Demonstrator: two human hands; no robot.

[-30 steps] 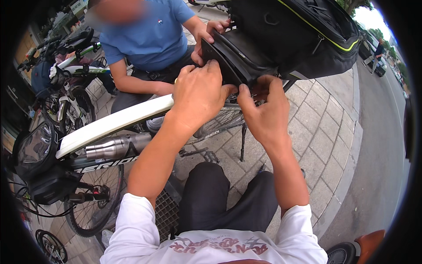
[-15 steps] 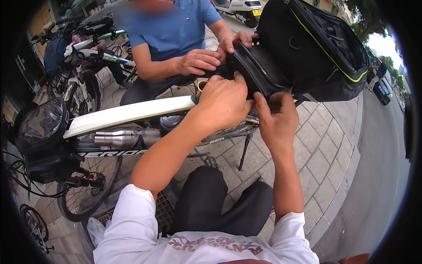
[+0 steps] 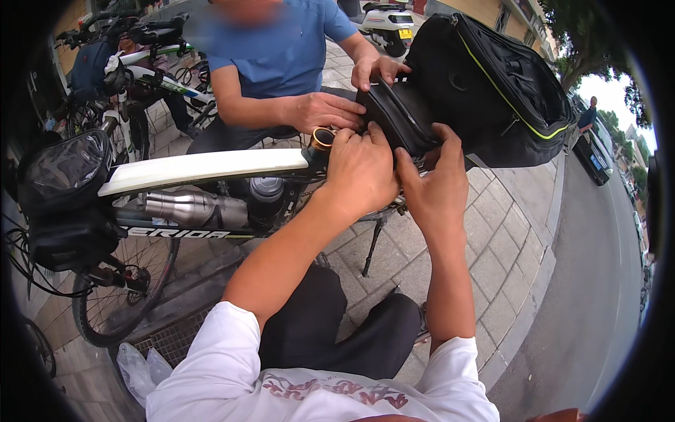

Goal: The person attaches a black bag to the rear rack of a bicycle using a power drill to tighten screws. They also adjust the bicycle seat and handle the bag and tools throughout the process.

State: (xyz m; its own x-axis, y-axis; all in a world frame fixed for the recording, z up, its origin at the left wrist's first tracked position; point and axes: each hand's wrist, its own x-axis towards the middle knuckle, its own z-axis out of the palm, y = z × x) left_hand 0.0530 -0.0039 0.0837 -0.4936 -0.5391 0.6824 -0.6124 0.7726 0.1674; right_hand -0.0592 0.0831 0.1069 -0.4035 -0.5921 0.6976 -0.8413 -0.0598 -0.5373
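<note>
A black padded piece (image 3: 395,116) with a raised seam sits at the rear of the bicycle, against a big black bag (image 3: 478,84) with yellow-green piping; whether it is a saddle or part of the bag I cannot tell. My left hand (image 3: 362,165) is closed at its near left edge, fingertips partly hidden. On its near right corner my right hand (image 3: 434,172) closes, thumb in front and fingers curled round. Across from me, another person's hands (image 3: 327,111) hold its far side. A brass-coloured ring (image 3: 323,138) shows just left of my left hand.
The bicycle's white top tube cover (image 3: 211,169), a steel bottle (image 3: 190,207) and a black handlebar bag (image 3: 67,183) extend left. A kickstand (image 3: 373,246) stands on the paving. More bicycles (image 3: 140,77) are behind, a scooter (image 3: 387,28) far back, a road with cars at right.
My right hand's fingers have moved up round the corner of the black piece. The other person's nearer hand has shifted right against it. The whole view has shifted slightly.
</note>
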